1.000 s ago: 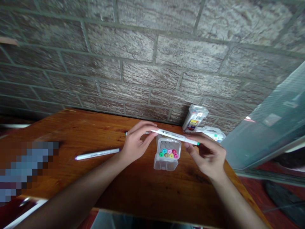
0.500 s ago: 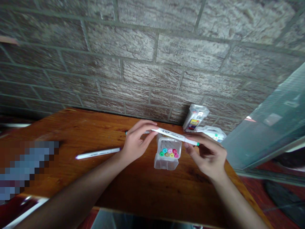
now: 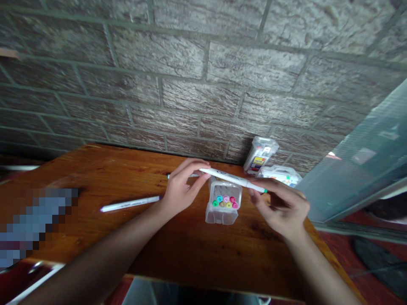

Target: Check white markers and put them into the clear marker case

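1. Reddish-brown wooden tabletop [image 3: 197, 254]: one; it carries everything listed below.
2. Right hand [image 3: 281, 209]: one. Fingertip grip is pinched narrow on the green end of item 4. It sits slightly further right than a second ago.
3. Left hand [image 3: 179, 190]: one. Thumb-and-finger grip is closed on the opposite, white end.
4. White marker with a green end cap [image 3: 232, 179]: one. It is held near level between both hands, just above item 5. It has risen and drawn a touch leftward in the last second, so it is judged in handling and not lodged in the case.
5. Clear plastic open-topped case [image 3: 221, 217]: one, upright between the hands. Seven coloured marker caps [image 3: 225, 202] are counted inside.
6. White marker with a purple tip [image 3: 130, 204]: one, lying loose, left of the left hand.
7. Teal-ended pen [image 3: 168, 176]: one, mostly hidden behind the left hand.
8. Clear lidded cases at the wall: two, a labelled upright case [image 3: 260, 154] and a flat-lying case [image 3: 280, 174].
9. Grey brick wall [image 3: 190, 84]: one.
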Motion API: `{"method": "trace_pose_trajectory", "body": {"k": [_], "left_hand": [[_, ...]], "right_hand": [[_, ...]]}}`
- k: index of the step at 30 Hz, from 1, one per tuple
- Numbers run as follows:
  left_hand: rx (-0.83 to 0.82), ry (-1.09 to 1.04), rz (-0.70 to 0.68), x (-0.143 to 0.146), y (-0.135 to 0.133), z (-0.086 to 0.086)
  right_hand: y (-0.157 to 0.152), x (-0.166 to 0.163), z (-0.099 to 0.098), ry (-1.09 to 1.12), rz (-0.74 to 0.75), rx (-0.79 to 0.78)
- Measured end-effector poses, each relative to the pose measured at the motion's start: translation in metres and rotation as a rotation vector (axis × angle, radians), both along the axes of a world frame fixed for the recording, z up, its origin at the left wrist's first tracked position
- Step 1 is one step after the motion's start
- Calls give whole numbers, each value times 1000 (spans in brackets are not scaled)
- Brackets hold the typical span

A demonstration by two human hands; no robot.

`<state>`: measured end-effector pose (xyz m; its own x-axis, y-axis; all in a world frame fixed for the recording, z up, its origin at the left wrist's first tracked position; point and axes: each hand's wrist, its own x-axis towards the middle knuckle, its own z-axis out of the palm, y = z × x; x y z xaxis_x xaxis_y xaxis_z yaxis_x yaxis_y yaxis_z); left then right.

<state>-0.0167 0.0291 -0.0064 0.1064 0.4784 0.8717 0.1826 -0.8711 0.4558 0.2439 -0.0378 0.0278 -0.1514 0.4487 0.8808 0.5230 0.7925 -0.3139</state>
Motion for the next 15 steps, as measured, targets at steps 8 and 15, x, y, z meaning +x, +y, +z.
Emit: {"method": "trace_pose_trajectory", "body": {"k": [8,15], "left_hand": [[-145,23,-40,0,3,-5],[-164,87,-5,1,5,-7]], "right_hand": [[-13,0,6,163,-99,69],[-30,-1,9,260,-126,65]]}}
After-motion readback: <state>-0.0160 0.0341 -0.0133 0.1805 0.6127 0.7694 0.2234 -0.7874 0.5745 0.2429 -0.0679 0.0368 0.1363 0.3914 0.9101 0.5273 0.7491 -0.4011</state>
